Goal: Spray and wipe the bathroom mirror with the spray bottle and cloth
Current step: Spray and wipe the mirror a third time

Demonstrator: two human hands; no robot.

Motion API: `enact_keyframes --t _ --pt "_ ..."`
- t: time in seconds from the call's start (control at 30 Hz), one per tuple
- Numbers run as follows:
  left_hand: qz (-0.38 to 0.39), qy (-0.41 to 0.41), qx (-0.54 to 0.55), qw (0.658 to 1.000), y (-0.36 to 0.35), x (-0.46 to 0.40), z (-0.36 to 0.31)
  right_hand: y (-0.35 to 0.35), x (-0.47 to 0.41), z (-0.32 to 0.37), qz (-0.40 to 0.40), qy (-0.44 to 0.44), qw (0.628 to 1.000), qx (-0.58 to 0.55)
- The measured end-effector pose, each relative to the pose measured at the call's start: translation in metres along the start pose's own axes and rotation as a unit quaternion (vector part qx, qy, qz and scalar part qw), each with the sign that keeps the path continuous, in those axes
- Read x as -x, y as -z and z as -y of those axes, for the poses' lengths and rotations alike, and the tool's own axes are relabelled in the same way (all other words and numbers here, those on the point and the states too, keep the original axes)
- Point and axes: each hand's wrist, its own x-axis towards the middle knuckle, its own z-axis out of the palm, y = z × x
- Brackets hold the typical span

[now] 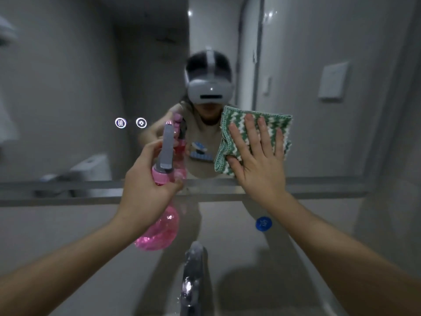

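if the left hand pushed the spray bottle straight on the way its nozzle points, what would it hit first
Most likely the mirror. The left hand grips the pink spray bottle with its nozzle aimed at the glass, and nothing shows between them. The gap to the glass is hard to judge from this one view.

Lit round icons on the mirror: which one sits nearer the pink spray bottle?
The right-hand lit round icon, with a sun-like mark, sits nearer the pink translucent spray bottle held in the left hand. The wavy-line round icon lies farther left.
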Motion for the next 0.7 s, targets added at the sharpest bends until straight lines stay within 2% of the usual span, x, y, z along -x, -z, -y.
enact_keyframes --t 0.2,0.5,0.7 --pt "0.023 -0.007 -0.007 1.000 -0.024 0.024 0.019 -0.012 0.047 0.004 0.014 -0.004 1.000 0.001" --pt "0.072 -0.032 0.024 0.997 -0.051 0.023 0.014 -0.009 0.048 0.005 0.028 -0.007 0.999 0.020" --pt "0.041 -0.085 0.049 0.994 -0.054 -0.016 -0.036 0.012 -0.031 -0.026 0.012 -0.032 0.999 0.005"
